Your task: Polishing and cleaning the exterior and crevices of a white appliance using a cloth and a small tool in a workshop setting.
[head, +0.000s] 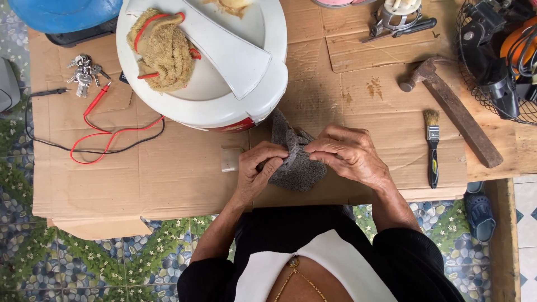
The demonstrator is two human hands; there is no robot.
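A grey knitted cloth [296,168] lies on the cardboard sheet [168,173] near its front edge. My left hand [258,166] pinches the cloth's left side. My right hand [347,154] grips its upper right edge with the fingertips. Both hands meet over the cloth, just in front of a large round white appliance lid [224,89]. A tan work glove with red trim [162,50] rests on that lid.
Red and black probe leads [106,134] and a bunch of keys [84,72] lie at the left. A small paintbrush [432,146] and a hammer [453,109] lie at the right, beside a fan cage [492,61]. A blue sandal [480,212] sits on the floor.
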